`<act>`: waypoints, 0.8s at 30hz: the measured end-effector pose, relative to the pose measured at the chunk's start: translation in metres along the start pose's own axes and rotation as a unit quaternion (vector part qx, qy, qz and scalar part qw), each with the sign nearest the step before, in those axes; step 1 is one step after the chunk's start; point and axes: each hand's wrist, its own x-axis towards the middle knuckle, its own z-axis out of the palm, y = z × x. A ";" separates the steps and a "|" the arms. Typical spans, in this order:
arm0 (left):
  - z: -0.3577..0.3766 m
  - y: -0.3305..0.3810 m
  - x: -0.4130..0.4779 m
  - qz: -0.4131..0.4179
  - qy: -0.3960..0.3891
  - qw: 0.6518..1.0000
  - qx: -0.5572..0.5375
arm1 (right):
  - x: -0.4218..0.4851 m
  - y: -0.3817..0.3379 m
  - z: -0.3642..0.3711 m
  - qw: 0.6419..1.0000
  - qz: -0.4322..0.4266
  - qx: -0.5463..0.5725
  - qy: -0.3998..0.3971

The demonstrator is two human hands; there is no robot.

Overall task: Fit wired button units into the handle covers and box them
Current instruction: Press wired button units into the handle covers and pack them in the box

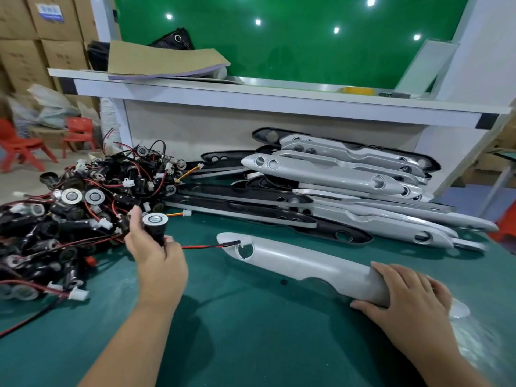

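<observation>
My left hand [156, 255] grips a wired button unit [154, 222] with a silver round face and black body, held upright above the green mat. Its red and black wire [201, 247] runs right to the far end of a silver handle cover [301, 263], beside the cover's round hole [245, 250]. The cover lies across the mat, and my right hand [410, 300] holds its near end with fingers curled over it.
A tangled heap of wired button units [69, 208] fills the left of the table. A stack of silver and black handle covers [349, 185] lies behind, against a white shelf [251, 93]. Clear plastic wrap [472, 339] lies at the right. Red chairs [25, 149] stand on the floor at the left.
</observation>
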 end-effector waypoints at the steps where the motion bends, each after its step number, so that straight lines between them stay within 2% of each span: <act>1: 0.000 -0.001 -0.002 0.013 -0.014 1.000 0.013 | 0.000 0.000 0.000 1.000 0.001 0.004 -0.005; 6: 0.003 0.001 -0.012 0.025 -0.056 0.997 0.051 | -0.001 0.000 -0.003 1.000 0.010 0.016 -0.015; 12: 0.007 0.008 -0.022 0.135 -0.057 0.984 0.104 | -0.001 -0.001 -0.003 0.998 -0.033 -0.001 0.044; 16: 0.013 0.015 -0.034 0.161 -0.106 0.981 0.023 | -0.004 -0.008 -0.005 0.994 -0.077 0.032 0.065; 19: 0.020 0.025 -0.042 0.182 -0.110 0.976 0.037 | -0.005 -0.014 -0.006 0.991 -0.097 0.066 0.070; 24: 0.027 0.020 -0.049 0.229 -0.127 0.960 0.101 | -0.004 -0.009 -0.008 0.992 -0.045 0.077 0.086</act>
